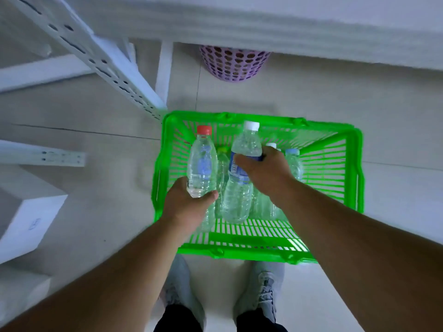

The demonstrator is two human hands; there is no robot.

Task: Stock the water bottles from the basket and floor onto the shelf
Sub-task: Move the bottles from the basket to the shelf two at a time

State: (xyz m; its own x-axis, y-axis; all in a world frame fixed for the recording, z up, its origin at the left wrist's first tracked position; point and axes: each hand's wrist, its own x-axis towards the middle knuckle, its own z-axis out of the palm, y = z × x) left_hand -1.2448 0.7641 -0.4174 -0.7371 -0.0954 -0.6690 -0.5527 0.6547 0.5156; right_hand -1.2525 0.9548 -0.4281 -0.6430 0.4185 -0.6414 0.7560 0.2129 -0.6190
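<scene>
Green slatted plastic basket [335, 168] is sitting on the pale tiled floor [359, 97], dead centre, just ahead of the person's grey shoes [266, 291]. Left hand [189, 207] is gripping the base of a clear bottle with a red cap [201, 161], fingers curled round the bottom end, bottle tilting up toward 12 o'clock over the basket's 9 o'clock side. Right hand [266, 171] is wrapping round the middle of a clear ribbed bottle with a white cap [242, 173], on its blue label band; that bottle is also pointing cap-up toward 12. Both look filled with clear water. More clear bottles [293, 164] are lying in the basket under and beside the held pair, at about 2 o'clock of the right hand; exact count is hard to tell. White perforated shelf upright [96, 58] is running diagonally at 10 o'clock. Shelf edge [263, 27] is spanning the top at 12. Purple perforated bin [233, 65] is standing under it, beyond the basket. White box [31, 219] is sitting at 9 o'clock.
</scene>
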